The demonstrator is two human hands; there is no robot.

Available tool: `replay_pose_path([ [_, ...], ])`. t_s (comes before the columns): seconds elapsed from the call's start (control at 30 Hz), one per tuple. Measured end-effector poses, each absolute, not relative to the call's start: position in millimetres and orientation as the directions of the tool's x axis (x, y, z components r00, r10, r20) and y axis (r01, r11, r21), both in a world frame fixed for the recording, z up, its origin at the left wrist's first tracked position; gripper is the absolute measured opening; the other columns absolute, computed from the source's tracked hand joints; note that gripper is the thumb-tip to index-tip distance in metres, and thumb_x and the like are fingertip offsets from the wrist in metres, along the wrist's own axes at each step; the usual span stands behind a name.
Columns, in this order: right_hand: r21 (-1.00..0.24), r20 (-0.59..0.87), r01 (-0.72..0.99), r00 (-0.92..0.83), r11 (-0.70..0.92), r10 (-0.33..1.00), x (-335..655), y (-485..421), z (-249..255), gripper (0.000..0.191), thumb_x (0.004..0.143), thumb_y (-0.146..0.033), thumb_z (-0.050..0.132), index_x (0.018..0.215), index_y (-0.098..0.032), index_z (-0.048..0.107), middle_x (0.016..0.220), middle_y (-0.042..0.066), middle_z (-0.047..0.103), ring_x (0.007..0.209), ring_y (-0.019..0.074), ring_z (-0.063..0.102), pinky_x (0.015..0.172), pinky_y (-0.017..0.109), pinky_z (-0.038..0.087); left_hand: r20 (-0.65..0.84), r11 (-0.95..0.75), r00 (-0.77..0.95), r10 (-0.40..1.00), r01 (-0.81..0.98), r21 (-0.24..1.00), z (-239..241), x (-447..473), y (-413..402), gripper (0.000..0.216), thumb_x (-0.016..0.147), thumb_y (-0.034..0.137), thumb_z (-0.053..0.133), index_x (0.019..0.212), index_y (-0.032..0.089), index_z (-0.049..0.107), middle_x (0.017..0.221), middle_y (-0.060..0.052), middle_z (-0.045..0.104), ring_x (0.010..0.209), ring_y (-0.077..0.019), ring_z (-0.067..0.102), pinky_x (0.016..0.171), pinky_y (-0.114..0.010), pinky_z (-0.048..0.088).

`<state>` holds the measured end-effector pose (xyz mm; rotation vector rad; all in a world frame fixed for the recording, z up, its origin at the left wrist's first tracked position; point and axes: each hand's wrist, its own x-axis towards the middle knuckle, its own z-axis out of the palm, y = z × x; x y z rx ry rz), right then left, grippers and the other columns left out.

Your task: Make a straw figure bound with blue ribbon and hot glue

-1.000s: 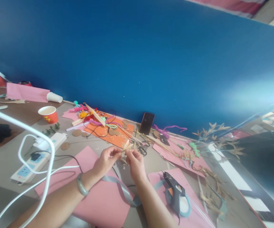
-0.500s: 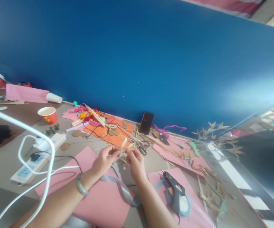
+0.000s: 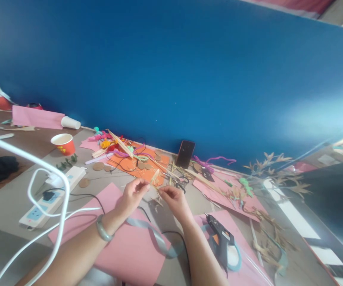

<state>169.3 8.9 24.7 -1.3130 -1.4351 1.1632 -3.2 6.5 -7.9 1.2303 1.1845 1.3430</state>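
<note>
Above the table my left hand (image 3: pixel 134 194) is closed in a pinch on a pale dried leaf (image 3: pixel 155 176), whose tip points up between my hands. My right hand (image 3: pixel 175 200), lower and to the right, has thumb and fingers pressed together at the thin lower end of the same dried piece. A small pale dried scrap (image 3: pixel 157 201) shows just beneath the fingertips. Behind my right hand lie scissors (image 3: pixel 181 183), partly covered by dried stalks.
Pink paper (image 3: pixel 130 254) lies under my forearms with grey ribbon (image 3: pixel 156 236). A hot glue gun (image 3: pixel 223 238) rests at right, a power strip (image 3: pixel 52 198) and white cable (image 3: pixel 66 202) at left. A phone (image 3: pixel 185 154) leans on the blue wall; a paper cup (image 3: pixel 63 144) stands left.
My right hand has shifted slightly right and turned, with its fingers now pointing left. The leaf piece near its fingertips is no longer visible. My left hand keeps its pinch.
</note>
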Motion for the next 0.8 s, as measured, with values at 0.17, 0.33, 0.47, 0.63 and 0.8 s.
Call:
replay_pose_path([
  [0.17, -0.967, 0.041, 0.246, -0.120, 0.070, 0.992, 172.9, 8.3, 29.0, 0.017, 0.071, -0.033, 0.069, 0.062, -0.017, 0.067, 0.058, 0.000, 0.062, 0.054, 0.0134, 0.052, 0.052, 0.024, 0.039, 0.116, -0.116, -0.006, 0.993, -0.053, 0.992, -7.7, -3.4, 6.7, 0.016, 0.077, 0.032, 0.064, 0.080, 0.016, 0.065, 0.100, -0.008, 0.067, 0.091, -0.0180, 0.061, 0.081, -0.026, 0.044],
  [0.33, -0.992, 0.025, 0.120, -0.059, 0.032, 0.998, 169.8, 5.4, 29.2, 0.019, 0.069, -0.033, 0.072, 0.063, -0.017, 0.066, 0.057, -0.001, 0.059, 0.051, 0.0106, 0.047, 0.051, 0.023, 0.037, 0.001, 0.016, 0.154, 0.988, -0.112, 0.994, -4.5, 0.1, 3.0, 0.019, 0.075, 0.033, 0.067, 0.081, 0.015, 0.066, 0.072, -0.003, 0.066, 0.068, -0.0144, 0.058, 0.066, -0.024, 0.044],
  [0.47, -1.000, -0.008, -0.018, 0.015, -0.008, 1.000, 162.1, 3.7, 24.3, 0.023, 0.070, -0.037, 0.072, 0.063, -0.017, 0.062, 0.051, -0.005, 0.051, 0.045, 0.0071, 0.036, 0.046, 0.021, 0.030, -0.040, 0.073, 0.170, 0.985, -0.194, 0.978, 1.6, 3.3, 0.9, 0.019, 0.073, 0.033, 0.069, 0.074, 0.014, 0.066, 0.066, -0.001, 0.064, 0.062, -0.0120, 0.056, 0.063, -0.023, 0.043],
  [0.63, -0.996, -0.074, -0.053, -0.017, -0.075, 0.997, 151.8, 1.3, 18.4, 0.026, 0.068, -0.040, 0.074, 0.064, -0.017, 0.063, 0.048, -0.006, 0.046, 0.045, 0.0066, 0.032, 0.045, 0.022, 0.025, -0.072, 0.100, 0.121, 0.990, -0.248, 0.964, 6.6, 4.6, 1.1, 0.023, 0.069, 0.035, 0.072, 0.074, 0.013, 0.066, 0.063, 0.000, 0.063, 0.062, -0.0120, 0.056, 0.064, -0.023, 0.044],
  [0.8, -0.992, -0.098, -0.080, -0.019, -0.100, 0.995, 149.5, 0.2, 16.6, 0.030, 0.070, -0.044, 0.072, 0.063, -0.017, 0.061, 0.048, -0.005, 0.044, 0.045, 0.0069, 0.030, 0.045, 0.022, 0.022, -0.056, 0.082, 0.110, 0.992, -0.247, 0.966, 6.4, 5.5, 0.5, 0.022, 0.070, 0.034, 0.071, 0.073, 0.013, 0.065, 0.062, 0.000, 0.063, 0.061, -0.0115, 0.057, 0.064, -0.023, 0.045],
])
